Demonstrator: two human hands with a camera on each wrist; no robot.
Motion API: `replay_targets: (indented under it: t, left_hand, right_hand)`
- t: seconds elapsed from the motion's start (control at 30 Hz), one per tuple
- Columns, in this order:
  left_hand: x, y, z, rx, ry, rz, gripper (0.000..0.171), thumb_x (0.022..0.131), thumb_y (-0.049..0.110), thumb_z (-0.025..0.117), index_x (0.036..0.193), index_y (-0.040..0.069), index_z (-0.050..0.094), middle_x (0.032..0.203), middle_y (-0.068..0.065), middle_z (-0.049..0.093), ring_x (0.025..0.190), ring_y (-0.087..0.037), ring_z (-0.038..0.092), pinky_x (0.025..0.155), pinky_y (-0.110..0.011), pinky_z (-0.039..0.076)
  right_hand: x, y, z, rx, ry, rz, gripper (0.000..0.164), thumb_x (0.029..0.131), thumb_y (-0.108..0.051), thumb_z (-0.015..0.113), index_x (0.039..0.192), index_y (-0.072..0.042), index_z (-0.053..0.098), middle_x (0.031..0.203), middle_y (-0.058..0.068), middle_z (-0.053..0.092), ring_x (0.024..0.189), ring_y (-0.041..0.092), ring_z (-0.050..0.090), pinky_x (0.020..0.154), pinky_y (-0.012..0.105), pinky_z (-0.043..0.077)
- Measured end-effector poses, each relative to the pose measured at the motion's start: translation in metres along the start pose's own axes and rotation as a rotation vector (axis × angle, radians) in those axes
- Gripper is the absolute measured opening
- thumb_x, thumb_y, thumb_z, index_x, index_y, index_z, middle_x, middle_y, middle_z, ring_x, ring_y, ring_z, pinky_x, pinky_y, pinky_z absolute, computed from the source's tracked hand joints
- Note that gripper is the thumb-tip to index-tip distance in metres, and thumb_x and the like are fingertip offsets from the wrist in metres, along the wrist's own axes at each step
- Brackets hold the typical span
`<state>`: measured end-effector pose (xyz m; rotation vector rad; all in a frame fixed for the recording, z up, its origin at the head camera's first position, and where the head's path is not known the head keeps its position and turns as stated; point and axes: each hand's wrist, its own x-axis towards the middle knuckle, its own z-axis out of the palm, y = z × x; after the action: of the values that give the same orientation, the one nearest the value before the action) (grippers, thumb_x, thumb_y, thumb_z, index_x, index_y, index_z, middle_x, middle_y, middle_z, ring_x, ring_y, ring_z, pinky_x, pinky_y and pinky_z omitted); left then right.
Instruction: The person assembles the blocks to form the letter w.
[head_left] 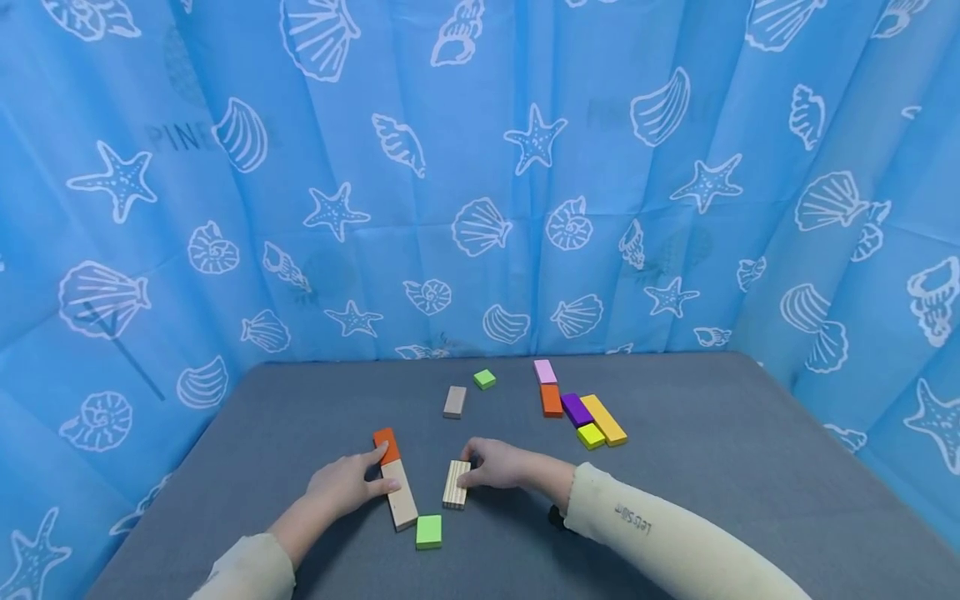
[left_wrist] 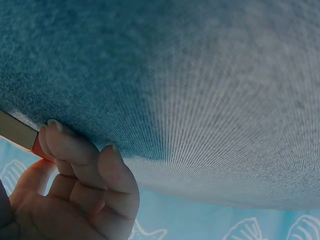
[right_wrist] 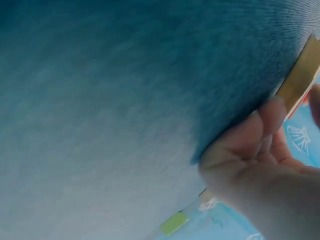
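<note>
My left hand (head_left: 337,487) touches a row of two blocks lying end to end: its index fingertip is on the orange block (head_left: 383,437) and its thumb on the long plain wooden block (head_left: 403,504). The left wrist view shows its other fingers bent beside the orange end. Just to the right, my right hand (head_left: 501,463) pinches a striped wooden block (head_left: 453,485) at its right side, thumb nearer me and index at the far end. A light green square block (head_left: 429,532) sits at the near end of the wooden one.
Farther back on the grey tabletop (head_left: 712,467) lie a greyish wooden block (head_left: 454,402) and a small green block (head_left: 484,379). Back right are pink (head_left: 545,372), orange (head_left: 551,401), purple (head_left: 576,410), amber (head_left: 603,419) and yellow (head_left: 591,436) blocks. A blue shell-print curtain (head_left: 480,183) stands behind.
</note>
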<state>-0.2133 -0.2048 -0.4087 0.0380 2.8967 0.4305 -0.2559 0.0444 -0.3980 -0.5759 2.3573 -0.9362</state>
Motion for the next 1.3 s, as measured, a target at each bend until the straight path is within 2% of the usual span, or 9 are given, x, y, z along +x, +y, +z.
replay_targets:
  t: [0.23,0.43,0.67,1.3]
  left_hand:
    - [0.0018,-0.0016,-0.0003,0.013,0.000,0.001,0.078,0.083,0.056,0.068,0.144,0.012,0.049,0.132,-0.024,0.056,0.118,-0.043,0.053,0.081,-0.055,0.049]
    - [0.0017,-0.0025,0.0004,0.017,0.003,0.000,0.079,0.082,0.057,0.067,0.145,0.012,0.049,0.133,-0.025,0.055,0.119,-0.044,0.052,0.083,-0.056,0.048]
    - [-0.0022,-0.0001,0.0002,0.010,0.007,0.006,0.079,0.082,0.056,0.068,0.144,0.011,0.049,0.131,-0.025,0.056,0.117,-0.044,0.054,0.081,-0.055,0.049]
    - [-0.0003,0.0001,0.0008,0.010,0.000,0.012,0.078,0.083,0.056,0.068,0.144,0.011,0.049,0.131,-0.024,0.056,0.116,-0.043,0.055,0.080,-0.055,0.049]
  right_hand:
    - [0.0031,-0.0031,0.0023,-0.064,0.005,-0.038,0.019,0.091,-0.019,0.071,0.100,-0.012,0.056,0.095,0.005,0.052,0.087,0.022,0.048,0.072,0.037,0.036]
    - [0.0029,-0.0034,0.0020,-0.092,-0.021,-0.033,0.020,0.089,-0.021,0.073,0.098,-0.014,0.056,0.093,0.004,0.052,0.087,0.021,0.048,0.071,0.037,0.036]
    - [0.0028,-0.0009,0.0048,-0.096,-0.035,-0.019,0.018,0.089,-0.023,0.073,0.096,-0.015,0.058,0.092,0.003,0.052,0.086,0.020,0.048,0.071,0.037,0.035]
    - [-0.0002,-0.0012,0.0036,-0.092,-0.034,-0.028,0.018,0.088,-0.020,0.073,0.095,-0.014,0.057,0.090,0.003,0.051,0.084,0.020,0.047,0.067,0.035,0.034]
